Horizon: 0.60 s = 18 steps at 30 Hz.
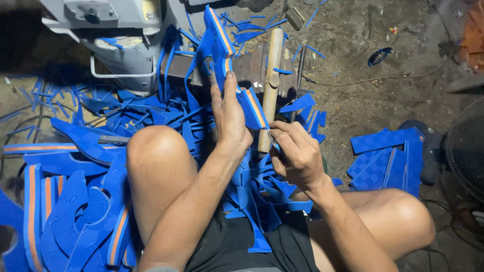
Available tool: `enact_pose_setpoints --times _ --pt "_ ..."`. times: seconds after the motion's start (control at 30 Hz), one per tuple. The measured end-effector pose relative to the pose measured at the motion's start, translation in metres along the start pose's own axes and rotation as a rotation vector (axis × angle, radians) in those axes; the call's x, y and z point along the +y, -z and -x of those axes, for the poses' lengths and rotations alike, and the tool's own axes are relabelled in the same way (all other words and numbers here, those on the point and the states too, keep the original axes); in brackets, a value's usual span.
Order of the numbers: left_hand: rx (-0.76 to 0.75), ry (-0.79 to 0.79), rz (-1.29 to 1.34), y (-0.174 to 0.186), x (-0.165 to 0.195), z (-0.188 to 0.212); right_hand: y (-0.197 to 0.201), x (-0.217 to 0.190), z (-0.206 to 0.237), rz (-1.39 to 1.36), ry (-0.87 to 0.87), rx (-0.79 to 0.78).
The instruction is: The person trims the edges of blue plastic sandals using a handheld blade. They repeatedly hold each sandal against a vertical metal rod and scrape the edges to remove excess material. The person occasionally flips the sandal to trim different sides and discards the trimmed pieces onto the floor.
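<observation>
My left hand grips a long blue foam sole with an orange stripe, holding it on edge over a metal block. My right hand is closed on a small knife whose blade touches the sole's near end. A wooden hammer handle lies just right of the sole. My bare knees sit on either side of the hands.
Blue foam offcuts and sole-shaped cutouts are heaped on the left and between my legs. A stack of blue textured sheets lies at right. A grey machine stands at the top left. A fan is at the right edge, on a dirt floor.
</observation>
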<state>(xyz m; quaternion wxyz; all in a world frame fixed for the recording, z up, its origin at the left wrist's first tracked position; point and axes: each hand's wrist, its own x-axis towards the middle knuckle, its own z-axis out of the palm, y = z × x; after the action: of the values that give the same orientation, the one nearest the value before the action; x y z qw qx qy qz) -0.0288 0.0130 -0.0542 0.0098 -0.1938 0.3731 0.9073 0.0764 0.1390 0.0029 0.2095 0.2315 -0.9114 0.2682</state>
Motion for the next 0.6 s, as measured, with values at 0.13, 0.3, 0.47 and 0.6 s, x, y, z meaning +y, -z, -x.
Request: enact_pose_setpoints --times 0.13,0.3,0.47,0.6 --pt "0.027 0.084 0.022 0.0 0.001 0.007 -0.003 0.002 0.002 0.02 -0.018 -0.018" --pt "0.003 0.012 -0.021 -0.001 0.004 0.008 -0.005 0.004 0.001 0.022 -0.027 -0.032" --pt "-0.02 -0.032 -0.034 -0.004 0.01 0.012 -0.009 0.006 0.002 0.064 -0.044 -0.075" --pt "-0.02 -0.002 -0.077 -0.003 0.012 0.019 -0.015 0.006 0.002 0.09 -0.043 -0.055"
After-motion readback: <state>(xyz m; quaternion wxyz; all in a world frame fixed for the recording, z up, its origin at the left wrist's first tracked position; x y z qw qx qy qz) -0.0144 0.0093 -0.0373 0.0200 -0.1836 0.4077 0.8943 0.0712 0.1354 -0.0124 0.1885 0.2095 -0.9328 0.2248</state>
